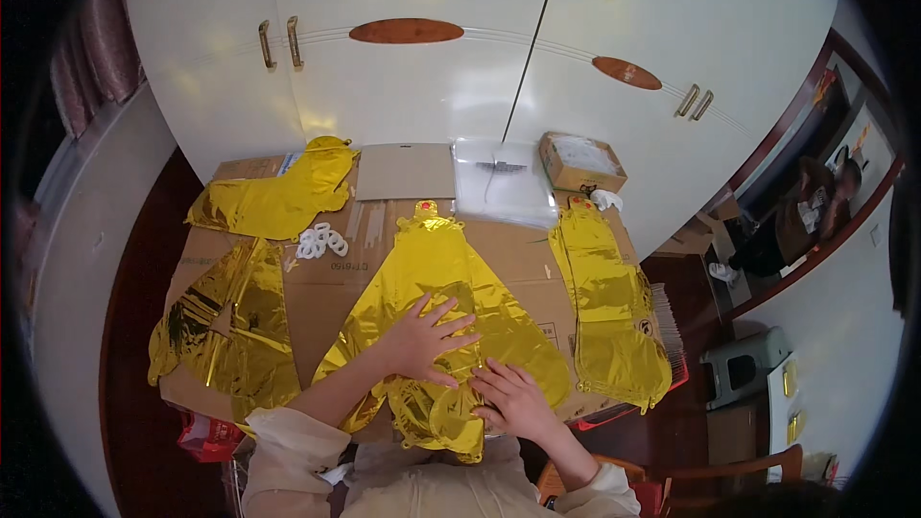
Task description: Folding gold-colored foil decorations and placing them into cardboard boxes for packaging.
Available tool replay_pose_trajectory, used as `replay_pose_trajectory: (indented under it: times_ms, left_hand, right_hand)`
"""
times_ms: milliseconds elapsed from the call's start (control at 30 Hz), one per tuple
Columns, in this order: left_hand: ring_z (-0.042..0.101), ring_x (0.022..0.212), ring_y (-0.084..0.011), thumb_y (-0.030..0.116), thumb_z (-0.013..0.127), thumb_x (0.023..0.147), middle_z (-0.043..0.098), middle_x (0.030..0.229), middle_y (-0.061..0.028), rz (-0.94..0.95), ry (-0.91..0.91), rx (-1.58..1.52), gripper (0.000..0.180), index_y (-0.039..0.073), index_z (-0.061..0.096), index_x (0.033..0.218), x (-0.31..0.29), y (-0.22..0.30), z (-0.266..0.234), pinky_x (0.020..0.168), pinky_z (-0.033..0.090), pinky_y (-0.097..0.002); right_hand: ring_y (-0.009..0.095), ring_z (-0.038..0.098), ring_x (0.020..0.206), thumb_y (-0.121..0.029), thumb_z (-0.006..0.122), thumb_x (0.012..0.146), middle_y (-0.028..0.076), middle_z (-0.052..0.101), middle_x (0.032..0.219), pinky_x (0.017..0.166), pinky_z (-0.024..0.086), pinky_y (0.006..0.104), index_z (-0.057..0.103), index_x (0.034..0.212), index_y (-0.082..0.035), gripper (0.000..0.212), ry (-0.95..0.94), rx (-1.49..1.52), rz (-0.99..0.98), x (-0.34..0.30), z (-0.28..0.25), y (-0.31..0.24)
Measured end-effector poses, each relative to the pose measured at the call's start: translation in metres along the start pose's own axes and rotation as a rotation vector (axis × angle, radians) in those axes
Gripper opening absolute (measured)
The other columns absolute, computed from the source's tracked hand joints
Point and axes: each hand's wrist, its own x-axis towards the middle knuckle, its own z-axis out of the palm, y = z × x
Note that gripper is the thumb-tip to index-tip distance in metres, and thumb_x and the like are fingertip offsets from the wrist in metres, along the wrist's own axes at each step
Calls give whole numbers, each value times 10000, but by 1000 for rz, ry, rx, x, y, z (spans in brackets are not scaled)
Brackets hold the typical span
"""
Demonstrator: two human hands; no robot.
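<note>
A flat, uninflated gold foil balloon (432,269) lies in the middle of the cardboard-covered table, wide at the bottom and narrowing to a tab with a red dot at the far end. My left hand (427,341) rests flat on its centre, fingers spread. Against the lower right part lies my right hand (518,403), its fingers stretched toward the left over the foil. Part of the balloon is folded near my body, where the foil overlaps and hangs at the table's near edge. Neither hand lifts anything.
More gold foil sheets lie at far left (278,197), near left (240,326) and right (614,297). White rings (321,242), a grey board (405,173), clear plastic bags (504,182) and a small cardboard box (582,163) sit farther back. White cabinets stand behind; a person (796,216) is beyond a doorway.
</note>
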Motion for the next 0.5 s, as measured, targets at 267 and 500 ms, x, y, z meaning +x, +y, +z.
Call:
replay_pose_trajectory:
  times_ms: [267,500]
  left_hand:
    - [276,1439,-339,796,535,763,379,1535,-20,-6,-14,-1,879,276,425,1463,0,0,0,1144,194,-618]
    - [268,1443,-338,795,541,757,368,1543,-19,-14,-35,2,885,279,421,1466,0,1,-2,1147,187,-618]
  right_hand:
    - [285,451,1331,-415,685,846,59,567,1349,1069,352,442,610,1261,-105,523,-4,-18,13,2,-3,1]
    - [297,453,1326,-454,679,844,60,550,1367,1072,352,448,598,1278,-90,572,-29,-35,29,3,-5,2]
